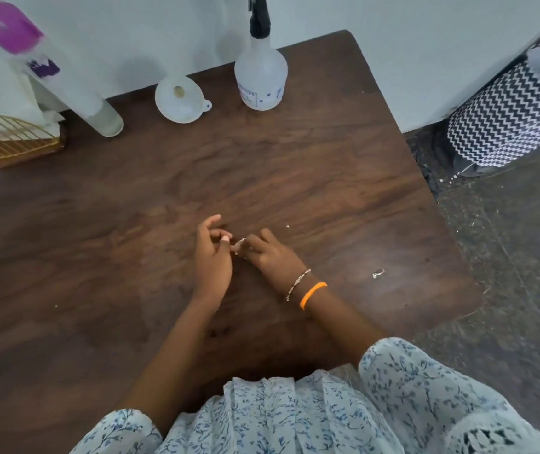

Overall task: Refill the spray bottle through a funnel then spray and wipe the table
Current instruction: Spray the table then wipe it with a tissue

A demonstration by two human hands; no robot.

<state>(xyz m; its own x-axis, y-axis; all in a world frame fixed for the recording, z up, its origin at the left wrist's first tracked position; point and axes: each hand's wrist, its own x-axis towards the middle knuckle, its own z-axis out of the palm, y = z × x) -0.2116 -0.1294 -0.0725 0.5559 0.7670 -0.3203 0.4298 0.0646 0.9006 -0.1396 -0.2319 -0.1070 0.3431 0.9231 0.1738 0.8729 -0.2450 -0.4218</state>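
Observation:
A clear spray bottle [260, 78] with a black trigger head stands at the table's far edge by the wall. Left of it a white funnel [180, 98] lies on the wood with its wide mouth facing me. My left hand [211, 257] and my right hand [270, 257] meet at mid-table, well short of both. The curled fingertips of my left hand pinch a small ring [242, 239] sitting on a finger of my right hand, whose fingers reach leftward. Exactly how the ring is gripped is hard to make out.
A tall white bottle with a purple cap [49, 67] stands at the far left beside a gold wire rack [10, 139]. Another small ring [377, 273] lies on the dark wooden table [98, 240] near its right edge. A zigzag-patterned bin [507, 119] stands on the floor to the right.

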